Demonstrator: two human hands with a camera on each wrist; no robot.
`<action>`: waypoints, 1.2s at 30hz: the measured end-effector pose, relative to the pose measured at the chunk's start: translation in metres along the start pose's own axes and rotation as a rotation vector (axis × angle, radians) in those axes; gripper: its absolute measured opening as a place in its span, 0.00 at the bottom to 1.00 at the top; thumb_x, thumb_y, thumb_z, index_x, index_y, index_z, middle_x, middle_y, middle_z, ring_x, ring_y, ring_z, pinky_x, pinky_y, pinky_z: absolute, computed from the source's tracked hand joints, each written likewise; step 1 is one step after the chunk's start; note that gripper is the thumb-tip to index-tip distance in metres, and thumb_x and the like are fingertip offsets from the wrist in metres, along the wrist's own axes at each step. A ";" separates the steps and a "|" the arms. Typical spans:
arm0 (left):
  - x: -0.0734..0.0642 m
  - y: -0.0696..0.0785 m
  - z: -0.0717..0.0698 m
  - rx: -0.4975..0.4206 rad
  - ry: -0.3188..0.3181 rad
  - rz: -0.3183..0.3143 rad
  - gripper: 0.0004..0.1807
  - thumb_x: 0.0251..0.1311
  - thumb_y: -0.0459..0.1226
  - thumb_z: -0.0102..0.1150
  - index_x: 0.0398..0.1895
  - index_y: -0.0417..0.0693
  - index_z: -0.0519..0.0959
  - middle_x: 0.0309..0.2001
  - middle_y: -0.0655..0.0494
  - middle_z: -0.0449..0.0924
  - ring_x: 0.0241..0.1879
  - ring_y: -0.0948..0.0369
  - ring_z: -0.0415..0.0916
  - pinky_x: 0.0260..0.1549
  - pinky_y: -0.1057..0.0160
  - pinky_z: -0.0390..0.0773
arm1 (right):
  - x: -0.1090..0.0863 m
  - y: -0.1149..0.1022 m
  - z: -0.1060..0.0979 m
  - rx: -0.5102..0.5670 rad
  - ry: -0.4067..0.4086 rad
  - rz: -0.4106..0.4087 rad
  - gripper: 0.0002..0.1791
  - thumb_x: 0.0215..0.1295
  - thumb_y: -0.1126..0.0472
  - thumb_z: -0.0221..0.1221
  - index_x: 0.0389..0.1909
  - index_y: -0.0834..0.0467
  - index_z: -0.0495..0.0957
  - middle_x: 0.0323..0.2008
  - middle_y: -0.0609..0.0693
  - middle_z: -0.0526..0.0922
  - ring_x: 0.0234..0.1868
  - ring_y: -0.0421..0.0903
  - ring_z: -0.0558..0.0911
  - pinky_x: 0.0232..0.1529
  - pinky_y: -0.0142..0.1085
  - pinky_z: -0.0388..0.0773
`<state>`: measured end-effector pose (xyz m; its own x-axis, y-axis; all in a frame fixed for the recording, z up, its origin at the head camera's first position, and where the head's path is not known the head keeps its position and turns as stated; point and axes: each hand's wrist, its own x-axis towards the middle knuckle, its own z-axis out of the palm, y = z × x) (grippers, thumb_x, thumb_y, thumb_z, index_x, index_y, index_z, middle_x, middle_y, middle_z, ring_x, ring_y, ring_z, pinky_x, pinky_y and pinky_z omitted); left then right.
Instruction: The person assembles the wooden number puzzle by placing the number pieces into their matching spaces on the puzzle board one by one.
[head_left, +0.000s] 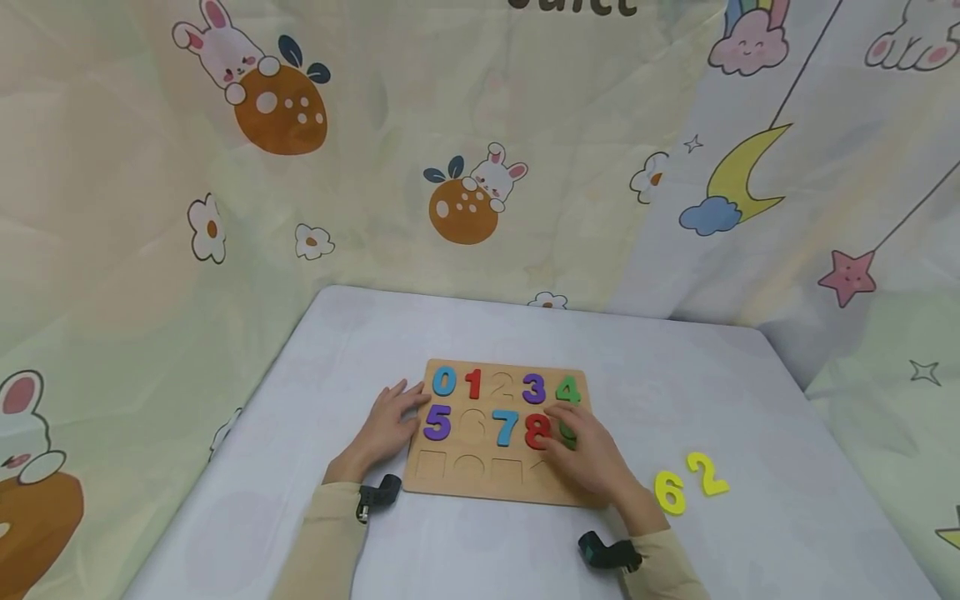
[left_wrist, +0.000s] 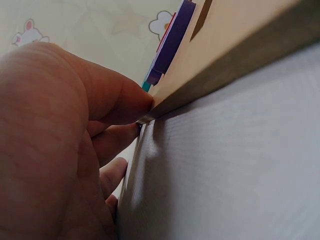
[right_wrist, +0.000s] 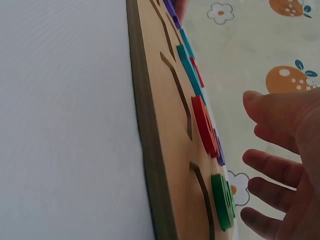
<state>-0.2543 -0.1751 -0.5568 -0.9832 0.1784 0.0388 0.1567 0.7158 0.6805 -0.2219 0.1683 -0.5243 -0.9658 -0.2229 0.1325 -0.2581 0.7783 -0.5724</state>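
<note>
A wooden number puzzle board (head_left: 457,485) lies on the table. Its top row holds a blue 0 (head_left: 444,382), red 1 (head_left: 472,384), purple 3 (head_left: 534,389) and green 4 (head_left: 567,389). Below sit a purple 5 (head_left: 437,422), blue 7 (head_left: 506,427), red 8 (head_left: 537,432) and a green number (right_wrist: 223,200), partly hidden in the head view. Fingertips of my left hand (head_left: 384,427) touch the board's left edge, the fingers fairly straight. Over the right side hovers my right hand (head_left: 588,450), its fingers spread apart with nothing between them in the right wrist view.
A yellow 6 (head_left: 670,493) and a yellow 2 (head_left: 707,475) lie on the white table (head_left: 750,400) to the right of the board. Carved outlines show between the numbers and along the board's bottom row. A printed curtain (head_left: 375,183) hangs behind the table.
</note>
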 end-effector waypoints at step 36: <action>0.001 0.001 0.000 0.007 -0.001 0.028 0.24 0.60 0.31 0.53 0.62 0.43 0.76 0.72 0.53 0.63 0.76 0.50 0.45 0.76 0.51 0.36 | -0.018 0.059 -0.028 -0.028 0.233 0.054 0.21 0.63 0.59 0.64 0.56 0.60 0.77 0.57 0.60 0.77 0.61 0.61 0.73 0.60 0.58 0.71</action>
<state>-0.2552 -0.1741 -0.5566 -0.9784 0.1986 0.0568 0.1844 0.7155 0.6739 -0.2204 0.2349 -0.5381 -0.9569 -0.0414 0.2873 -0.2033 0.8023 -0.5613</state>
